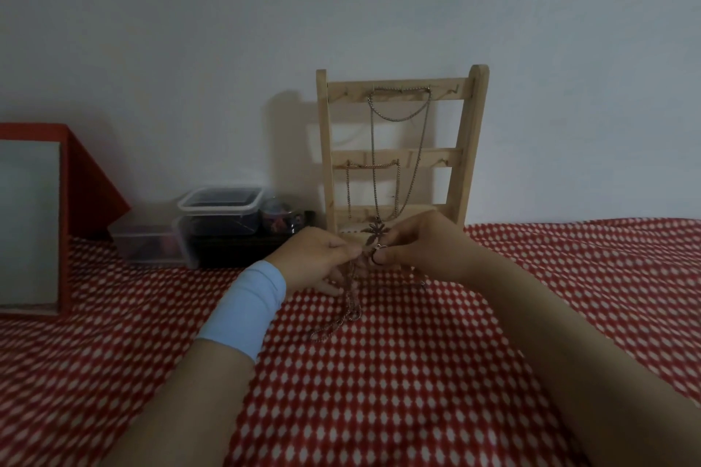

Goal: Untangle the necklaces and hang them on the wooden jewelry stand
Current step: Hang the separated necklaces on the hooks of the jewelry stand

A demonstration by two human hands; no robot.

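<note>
A wooden jewelry stand (466,148) leans against the wall. A silver chain (399,117) hangs from its top rail, and its leaf pendant (373,230) dangles low. A second chain (373,165) hangs from the middle rail. Just in front of the stand, my left hand (315,258) and my right hand (425,244) pinch a tangled necklace (347,309) between them. Its loose end trails down onto the red patterned cloth (398,372). A blue band wraps my left wrist.
Clear plastic containers (218,216) with small items stand left of the stand against the wall. A red box with a grey panel (34,220) sits at the far left. The red cloth covers the whole surface.
</note>
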